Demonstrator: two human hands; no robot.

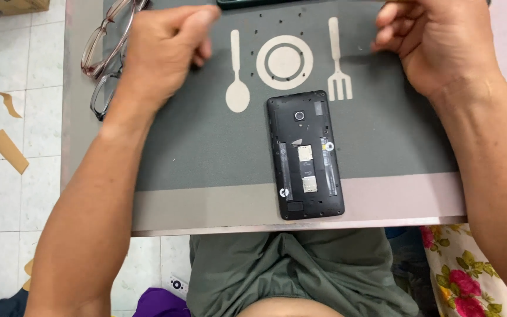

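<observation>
Black smartphone point(305, 155) with its back cover off, lying face down and lengthwise near the front edge of the tabletop point(394, 199), camera lens toward the far side, card slots and inner frame exposed. Resting partly on a grey placemat point(206, 147) and partly on the paler strip along the tabletop's near edge. Printed on the placemat just beyond the phone: a pale spoon point(237, 76) to the left, a plate ring point(284, 61) in the middle, a fork point(338, 61) to the right. Tiny dark screws point(277, 30) dotted around the plate ring. Left hand point(162, 53) well apart from the phone, at the far left of the mat, fingers curled into a loose fist with thumb and fingertips pinched together; whether anything sits between them, cannot tell. Right hand point(435, 44) at the far right of the mat, likewise curled with fingers bent inward, nothing visibly held, also clear of the phone. Two pairs of eyeglasses point(104, 53) lying at the left edge of the tabletop, just beside the left hand. Edge of a dark flat object point(253, 3) at the top. Below, white tiled floor point(7, 194) with brown tape scraps point(8, 149).
</observation>
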